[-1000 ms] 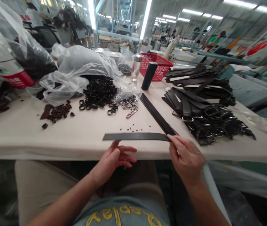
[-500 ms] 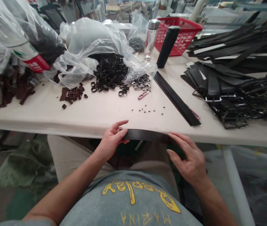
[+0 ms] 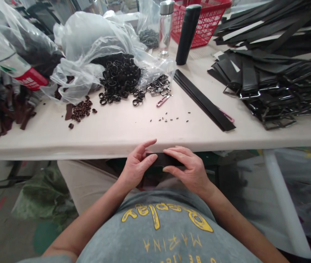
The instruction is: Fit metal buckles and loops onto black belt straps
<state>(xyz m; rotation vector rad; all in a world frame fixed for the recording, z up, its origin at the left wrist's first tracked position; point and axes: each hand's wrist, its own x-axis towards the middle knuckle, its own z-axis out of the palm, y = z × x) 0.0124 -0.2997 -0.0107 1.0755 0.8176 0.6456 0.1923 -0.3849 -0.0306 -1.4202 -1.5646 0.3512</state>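
A pale cloth-covered table (image 3: 111, 135) runs across in front of the person, whose lap shows under its near edge. The black strap (image 3: 159, 159) is just off that edge, above the lap, only a short stretch of it visible between the hands. The left hand (image 3: 136, 168) has its end pinched, thumb laid on top, index finger sticking out past it towards the table. The right hand (image 3: 189, 168) is closed around it from the other side, fingers along the far edge and thumb along the near one; what the palm covers I can't make out.

Beyond the hands, tiny dark bits (image 3: 165, 121) lie scattered on the cloth. Past them is a pink tool (image 3: 163, 101), close to some metal pieces (image 3: 159, 86) and a heap of black loops (image 3: 121, 76), with brown loops (image 3: 81, 111) off to the left. More straps (image 3: 204, 100) lie slantwise to the right, near a big pile of buckled belts (image 3: 270, 91). At the back, a glass bottle (image 3: 165, 29) and a dark flask (image 3: 188, 34) stand upright by a red basket (image 3: 207, 22).
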